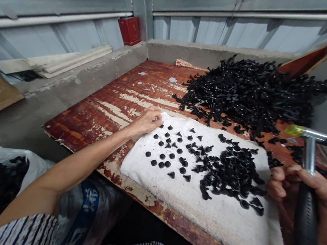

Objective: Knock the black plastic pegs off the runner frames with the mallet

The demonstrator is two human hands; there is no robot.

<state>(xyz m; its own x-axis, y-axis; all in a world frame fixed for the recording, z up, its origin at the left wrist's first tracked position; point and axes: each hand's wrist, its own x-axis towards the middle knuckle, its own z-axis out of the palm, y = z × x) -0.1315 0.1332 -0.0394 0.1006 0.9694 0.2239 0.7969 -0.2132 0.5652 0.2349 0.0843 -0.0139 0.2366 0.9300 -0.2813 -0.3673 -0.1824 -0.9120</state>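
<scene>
My left hand [148,121] is closed at the far left corner of a white cloth [145,179], its fingertips pinched on the cloth's edge. On the cloth lie small black mushroom-shaped plastic pieces [234,172], loosely spread on the left and heaped on the right. At the right, my right hand [324,200] is wrapped round the black handle of a hammer [310,155], which stands head up. The hammer head has a yellow face and a black face. Its curled fingers are beside the cloth's right edge; whether they grip the cloth I cannot tell.
A large heap of black plastic parts [243,92] covers the back right of the worn red-brown board [93,118]. A plastic bag [37,167] of black pieces stands at the lower left. Behind are a low concrete ledge [171,50] and a red tin [129,31].
</scene>
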